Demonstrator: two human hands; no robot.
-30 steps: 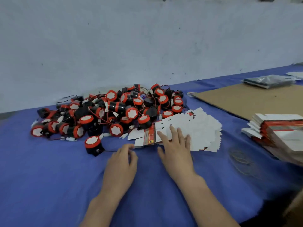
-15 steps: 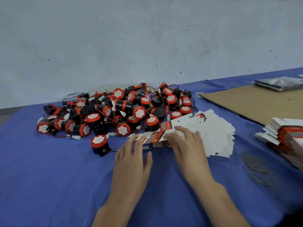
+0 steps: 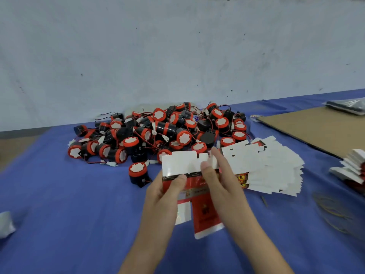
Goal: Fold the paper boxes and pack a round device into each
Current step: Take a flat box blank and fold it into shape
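Note:
I hold one flat paper box blank [image 3: 184, 165], white inside and red outside, upright above the blue tablecloth [image 3: 69, 204]. My left hand [image 3: 164, 194] grips its left edge with the thumb on the front. My right hand [image 3: 221, 180] pinches its right side near the top flap. A fanned stack of flat blanks [image 3: 272, 167] lies just right of my hands. Behind them sits a pile of round black-and-red devices [image 3: 158, 133] with thin wires. One device [image 3: 137, 174] stands alone, close to my left hand.
A brown cardboard sheet [image 3: 316, 127] lies at the right, with a plastic-wrapped pack [image 3: 347, 104] beyond it. Another stack of blanks [image 3: 353, 167] sits at the right edge. Rubber bands [image 3: 331, 210] lie on the cloth nearby. A pale wall rises behind the table.
Both hands went from resting flat on the blanks to lifting one blank off the stack and holding it upright toward me. The camera has also tilted and come closer.

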